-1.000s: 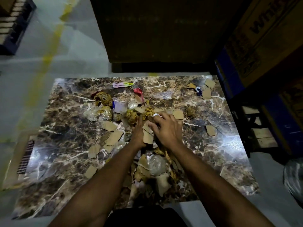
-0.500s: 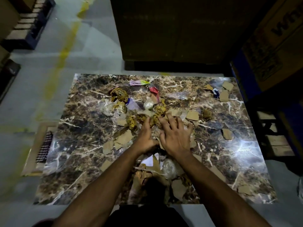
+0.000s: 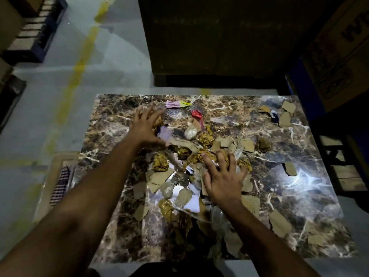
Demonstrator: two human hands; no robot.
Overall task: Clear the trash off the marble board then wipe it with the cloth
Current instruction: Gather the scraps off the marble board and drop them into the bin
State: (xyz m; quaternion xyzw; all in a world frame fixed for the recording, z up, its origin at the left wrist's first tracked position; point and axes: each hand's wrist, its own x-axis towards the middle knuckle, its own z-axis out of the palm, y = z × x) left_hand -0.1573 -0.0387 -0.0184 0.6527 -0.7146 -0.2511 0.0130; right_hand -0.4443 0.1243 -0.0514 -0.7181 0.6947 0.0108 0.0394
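A brown veined marble board (image 3: 111,140) lies on the floor, strewn with trash (image 3: 171,176): cardboard scraps, crumpled yellow wrappers, clear plastic and white paper heaped in its middle and near edge. My left hand (image 3: 144,125) reaches to the far left of the heap, fingers spread over a purple scrap (image 3: 165,132). My right hand (image 3: 221,176) lies flat with spread fingers on the middle of the heap. A checked cloth (image 3: 60,183) lies off the board's left edge on a flat cardboard piece. Loose scraps (image 3: 285,114) sit at the far right corner.
A dark stack of boxes (image 3: 209,37) stands behind the board. Printed cartons (image 3: 339,47) and a wooden pallet (image 3: 343,172) close off the right. A blue pallet (image 3: 40,31) sits at the far left, beside a yellow floor line (image 3: 79,62).
My left hand has left the middle of the heap and stretched out to the far left of the trash. My right hand stays flat on the heap.
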